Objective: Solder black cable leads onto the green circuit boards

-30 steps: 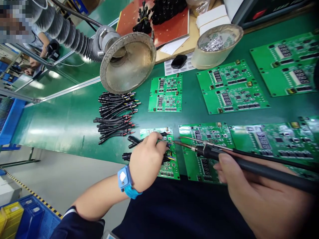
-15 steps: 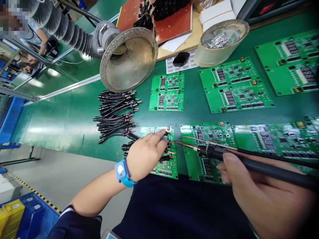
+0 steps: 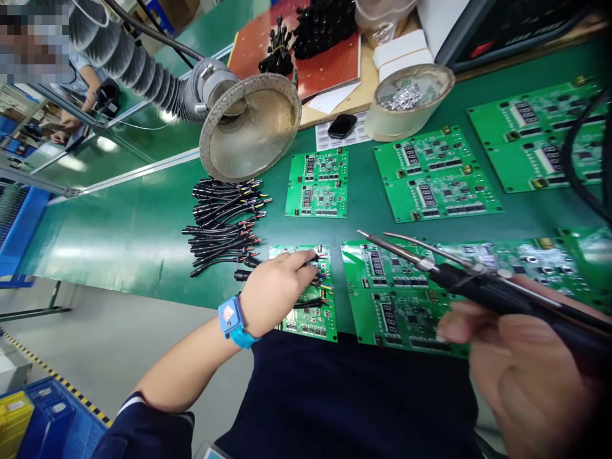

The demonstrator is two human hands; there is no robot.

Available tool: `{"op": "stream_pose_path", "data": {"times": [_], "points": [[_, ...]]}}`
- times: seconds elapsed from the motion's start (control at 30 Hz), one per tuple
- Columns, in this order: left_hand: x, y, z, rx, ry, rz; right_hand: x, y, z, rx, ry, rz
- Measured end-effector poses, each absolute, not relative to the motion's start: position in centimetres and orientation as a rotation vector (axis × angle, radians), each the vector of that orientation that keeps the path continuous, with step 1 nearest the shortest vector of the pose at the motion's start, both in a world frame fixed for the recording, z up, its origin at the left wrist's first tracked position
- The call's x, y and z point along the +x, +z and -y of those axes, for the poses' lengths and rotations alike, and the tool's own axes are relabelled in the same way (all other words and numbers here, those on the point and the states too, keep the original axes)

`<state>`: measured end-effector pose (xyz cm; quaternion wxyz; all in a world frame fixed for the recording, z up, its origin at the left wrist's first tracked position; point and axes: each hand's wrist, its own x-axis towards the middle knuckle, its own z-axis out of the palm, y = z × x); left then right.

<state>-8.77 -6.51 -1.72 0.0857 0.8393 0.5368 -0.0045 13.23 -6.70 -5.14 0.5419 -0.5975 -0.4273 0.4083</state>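
Note:
My left hand [image 3: 275, 287], with a blue wrist strap [image 3: 232, 320], rests on a small green circuit board [image 3: 310, 315] at the table's near edge. Its fingers are pressed together on black cables with coloured wire ends lying across the board. My right hand [image 3: 521, 363] grips a black soldering iron [image 3: 482, 287] with a thin solder feed tube alongside it. The iron's tip [image 3: 362, 234] hangs in the air above a neighbouring green board [image 3: 382, 280], apart from the left hand.
A pile of black cables [image 3: 222, 220] lies left of the boards. A fume extractor funnel [image 3: 251, 127] on a ribbed hose hangs above the green mat. Several more circuit boards [image 3: 433, 178] lie to the right. A tape roll holding solder scraps [image 3: 406, 102] and a red mat stand behind.
The soldering iron has lifted and swung right, away from the small board where its tip was touching. My left hand stays on the cables, shifted slightly.

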Motion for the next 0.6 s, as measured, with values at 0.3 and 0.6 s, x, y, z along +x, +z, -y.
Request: {"op": "stream_pose_path", "data": {"times": [0.3, 0.6], "points": [[-8.1, 0.5, 8.3, 2.397, 0.712, -1.842, 12.3, -4.8, 6.5, -1.109, 1.119, 0.876], [-2.8, 1.1, 7.7, 1.85, 0.749, -1.561, 9.3, -3.3, 5.7, -1.11, 1.207, 0.807]]}}
